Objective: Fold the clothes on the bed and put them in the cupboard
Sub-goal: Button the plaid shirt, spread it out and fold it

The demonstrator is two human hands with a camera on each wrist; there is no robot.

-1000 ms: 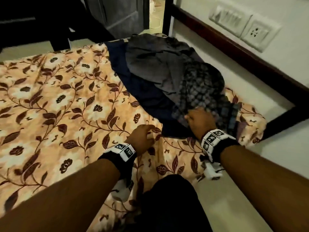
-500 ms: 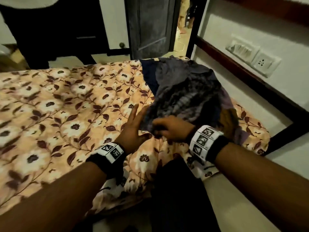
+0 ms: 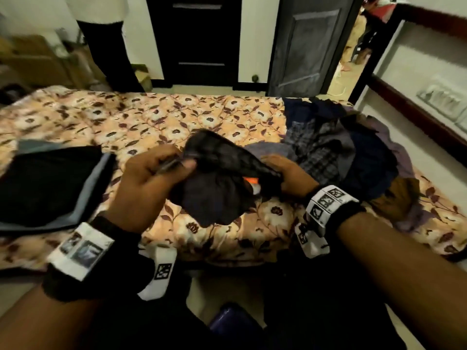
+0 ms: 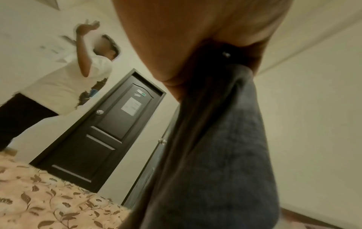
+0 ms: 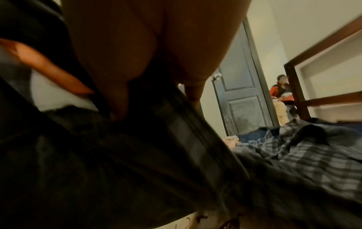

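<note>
Since half a second ago, my left hand (image 3: 149, 178) has joined my right hand (image 3: 285, 173); both sets of fingers now pinch one dark garment (image 3: 217, 183) above the bed (image 3: 177, 122). One clothes pile (image 3: 341, 147) and one folded stack (image 3: 50, 183) lie there. Only the wrist views show two other people.

A garment (image 3: 217, 183) hangs between the left hand (image 3: 149, 183) and the right hand (image 3: 285, 173), above the near edge of the bed (image 3: 156, 122). A folded stack (image 3: 50, 183) lies on the bed to its left, a heap of clothes (image 3: 336, 147) to its right. Two doors (image 3: 202, 39) stand behind the bed.
</note>
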